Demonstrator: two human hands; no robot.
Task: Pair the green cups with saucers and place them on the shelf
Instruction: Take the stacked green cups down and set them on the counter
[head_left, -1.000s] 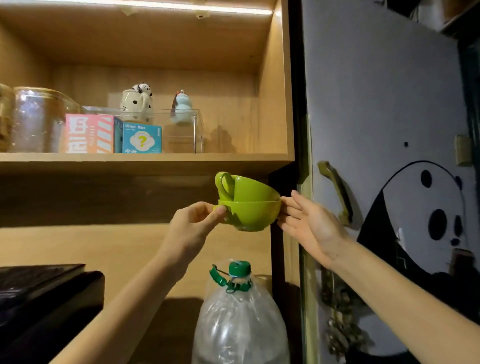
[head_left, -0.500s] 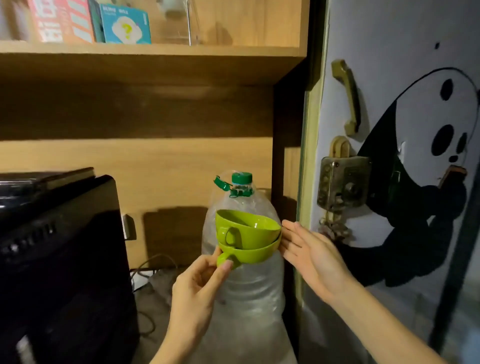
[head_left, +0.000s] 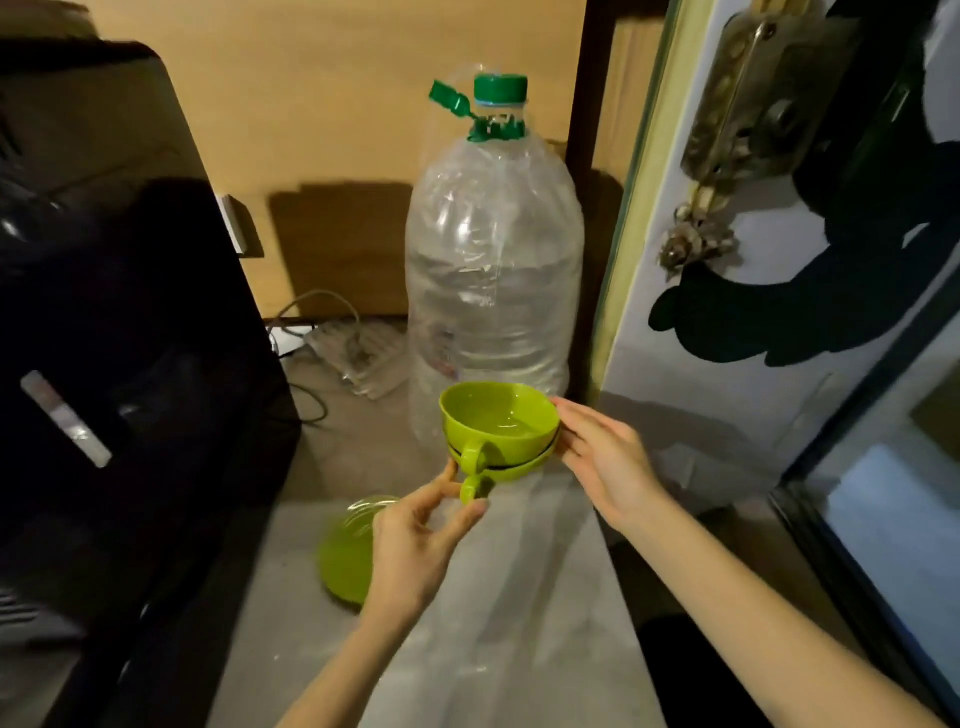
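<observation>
**Where things sit on the counter**

Two nested cups (head_left: 498, 431) hang in the air above the counter (head_left: 519, 649) — one inside the other, handles toward the camera. The left hand (head_left: 415, 545) is below and left of them, fingertips at the lower handle; the right hand (head_left: 608, 462) touches the rims from the right. Directly behind the cups stands a large bottle (head_left: 493, 270), upright against the back panel (head_left: 337, 104). Left of the bottle, a cable and a flat strip (head_left: 353, 353) lie on the counter. A dark appliance (head_left: 119, 338) fills the left side. Saucers (head_left: 345, 561) lie on the counter below the left hand — partly hidden by it. A door (head_left: 727, 389) stands to the right.
</observation>
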